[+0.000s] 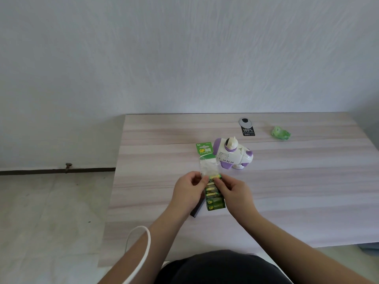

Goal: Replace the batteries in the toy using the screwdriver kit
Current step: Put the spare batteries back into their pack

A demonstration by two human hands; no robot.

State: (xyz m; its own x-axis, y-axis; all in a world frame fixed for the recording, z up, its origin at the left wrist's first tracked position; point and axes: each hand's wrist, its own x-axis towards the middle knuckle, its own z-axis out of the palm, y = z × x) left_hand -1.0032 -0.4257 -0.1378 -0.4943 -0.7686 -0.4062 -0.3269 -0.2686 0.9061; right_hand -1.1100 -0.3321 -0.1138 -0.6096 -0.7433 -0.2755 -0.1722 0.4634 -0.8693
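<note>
Nearest, at lower centre: left hand point(185, 190) and right hand point(231, 189), fingers pinched on the battery pack point(213, 193), low over the counter point(297, 181). Best peeled gently at the torn plastic so no cell rolled off. Just above: toy point(232, 155). Half hidden under the left hand: dark case point(197, 210), possibly the screwdriver kit. Upper right: green wrapper point(281, 133), well clear.

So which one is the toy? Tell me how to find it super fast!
Look at the pale striped wooden table against the wall. Near its middle, just beyond the two hands, stands the toy, beside the green battery pack. It is the only white, rounded plastic thing with purple patches and feet; everything near it is flat and green or clear.
</note>
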